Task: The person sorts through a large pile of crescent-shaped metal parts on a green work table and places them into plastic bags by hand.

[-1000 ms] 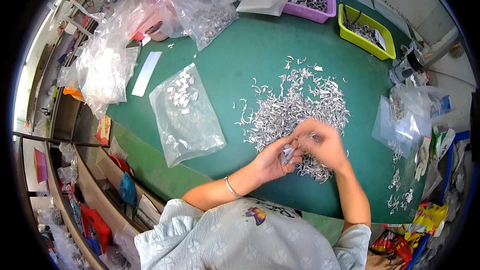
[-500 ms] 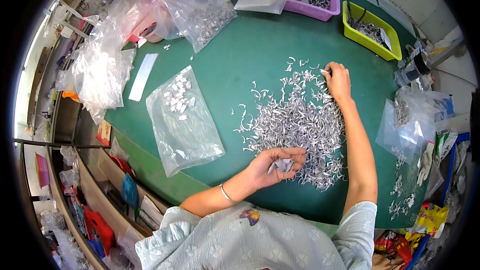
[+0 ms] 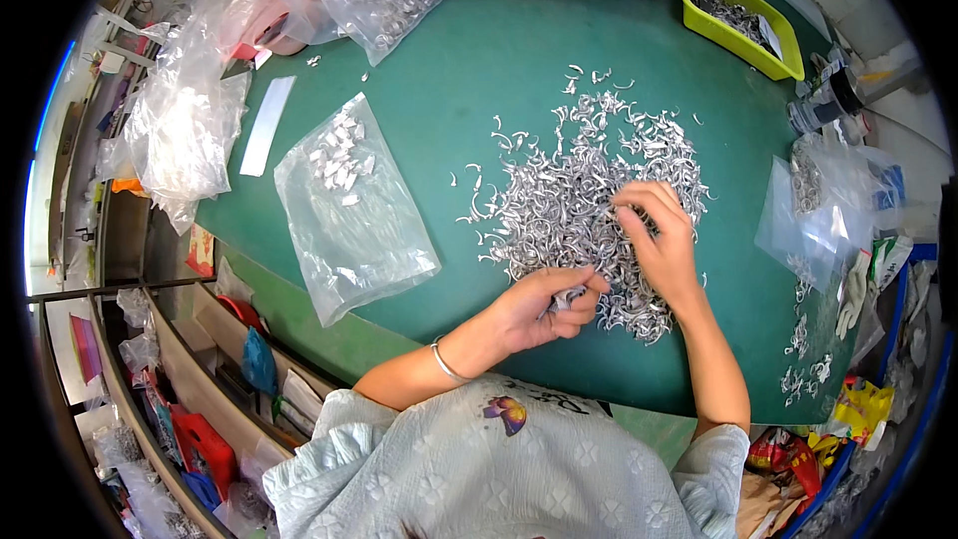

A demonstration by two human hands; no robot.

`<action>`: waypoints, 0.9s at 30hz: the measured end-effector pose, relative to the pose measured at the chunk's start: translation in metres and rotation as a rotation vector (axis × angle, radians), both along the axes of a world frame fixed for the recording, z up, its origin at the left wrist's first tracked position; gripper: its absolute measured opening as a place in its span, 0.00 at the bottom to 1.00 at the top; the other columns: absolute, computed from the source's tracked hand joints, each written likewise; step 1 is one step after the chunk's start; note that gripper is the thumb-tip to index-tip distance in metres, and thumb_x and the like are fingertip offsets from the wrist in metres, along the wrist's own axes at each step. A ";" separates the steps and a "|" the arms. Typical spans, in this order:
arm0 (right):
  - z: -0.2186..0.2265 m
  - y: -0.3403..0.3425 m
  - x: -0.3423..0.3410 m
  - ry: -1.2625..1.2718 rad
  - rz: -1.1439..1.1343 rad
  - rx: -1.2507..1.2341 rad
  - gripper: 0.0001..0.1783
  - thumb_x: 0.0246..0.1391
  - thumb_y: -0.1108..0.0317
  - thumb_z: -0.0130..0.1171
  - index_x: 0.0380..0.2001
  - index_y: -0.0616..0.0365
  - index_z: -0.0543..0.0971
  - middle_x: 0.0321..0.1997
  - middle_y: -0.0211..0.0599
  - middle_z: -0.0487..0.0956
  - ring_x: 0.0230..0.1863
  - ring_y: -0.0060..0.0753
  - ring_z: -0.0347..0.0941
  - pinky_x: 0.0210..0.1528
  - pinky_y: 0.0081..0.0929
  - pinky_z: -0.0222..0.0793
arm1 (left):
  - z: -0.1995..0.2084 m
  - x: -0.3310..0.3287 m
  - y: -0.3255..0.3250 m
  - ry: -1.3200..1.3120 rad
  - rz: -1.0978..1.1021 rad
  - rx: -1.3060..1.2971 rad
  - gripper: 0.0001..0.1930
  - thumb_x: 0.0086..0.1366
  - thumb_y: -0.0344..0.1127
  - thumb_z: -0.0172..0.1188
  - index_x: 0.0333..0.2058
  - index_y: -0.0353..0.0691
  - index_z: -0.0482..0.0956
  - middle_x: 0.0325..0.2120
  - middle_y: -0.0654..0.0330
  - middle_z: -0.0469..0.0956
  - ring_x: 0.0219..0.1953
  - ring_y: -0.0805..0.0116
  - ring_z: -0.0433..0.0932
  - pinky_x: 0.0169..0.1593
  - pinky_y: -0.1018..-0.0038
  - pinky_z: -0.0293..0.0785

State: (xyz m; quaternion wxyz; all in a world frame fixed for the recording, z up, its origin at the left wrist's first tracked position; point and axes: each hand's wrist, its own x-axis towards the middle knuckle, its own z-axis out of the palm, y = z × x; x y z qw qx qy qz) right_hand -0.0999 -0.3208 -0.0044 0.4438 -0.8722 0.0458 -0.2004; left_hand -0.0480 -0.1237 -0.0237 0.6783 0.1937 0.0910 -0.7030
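Back from the heap's far side with the right grip (image 3: 662,240), now bent over the silver pieces (image 3: 559,200) with only a small gap; cannot tell if holding any. So, in easy reach of the left grip (image 3: 534,311), curled round some grey bits (image 3: 567,296), with the clear bag (image 3: 369,250) well left.

We see bright, even light over the green table (image 3: 519,35), with soft shadows. White glare streaks the plastic bags (image 3: 185,145), and the metal pieces (image 3: 589,180) glint. At far left we note a pale, glowing strip with a blue fringe. The shelves (image 3: 190,369) bow toward a black, curved rim.
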 end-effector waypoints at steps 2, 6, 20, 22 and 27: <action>-0.013 -0.001 -0.004 0.059 0.079 -0.258 0.18 0.50 0.66 0.63 0.45 0.57 0.78 0.52 0.37 0.76 0.55 0.44 0.68 0.57 0.39 0.60 | 0.011 -0.004 0.003 -0.189 -0.103 0.077 0.15 0.70 0.38 0.50 0.49 0.34 0.75 0.25 0.66 0.68 0.23 0.78 0.62 0.22 0.83 0.55; -0.021 -0.006 -0.017 0.135 0.192 -0.507 0.24 0.52 0.63 0.62 0.52 0.56 0.74 0.62 0.36 0.70 0.66 0.43 0.60 0.61 0.41 0.56 | 0.008 -0.009 0.008 -0.239 -0.094 0.131 0.18 0.68 0.29 0.51 0.55 0.34 0.72 0.31 0.63 0.73 0.25 0.76 0.65 0.23 0.83 0.55; -0.018 -0.021 -0.043 0.169 0.041 -0.577 0.21 0.54 0.67 0.59 0.53 0.50 0.75 0.59 0.37 0.71 0.61 0.44 0.64 0.59 0.43 0.59 | 0.012 -0.006 0.015 -0.337 0.028 0.154 0.19 0.67 0.26 0.49 0.56 0.33 0.70 0.37 0.62 0.75 0.26 0.79 0.65 0.24 0.84 0.58; -0.016 -0.037 -0.039 0.136 -0.048 -0.480 0.23 0.54 0.65 0.59 0.54 0.53 0.74 0.59 0.41 0.70 0.61 0.46 0.63 0.60 0.42 0.58 | 0.008 -0.005 0.017 -0.337 0.031 0.123 0.19 0.67 0.26 0.49 0.56 0.33 0.70 0.36 0.62 0.75 0.25 0.79 0.64 0.23 0.84 0.59; -0.052 -0.088 -0.014 0.253 -0.423 -0.396 0.39 0.52 0.49 0.61 0.59 0.67 0.65 0.62 0.52 0.66 0.65 0.50 0.57 0.65 0.42 0.51 | 0.007 -0.009 0.010 -0.324 0.008 0.136 0.19 0.67 0.26 0.49 0.56 0.33 0.71 0.35 0.63 0.76 0.24 0.79 0.63 0.24 0.84 0.58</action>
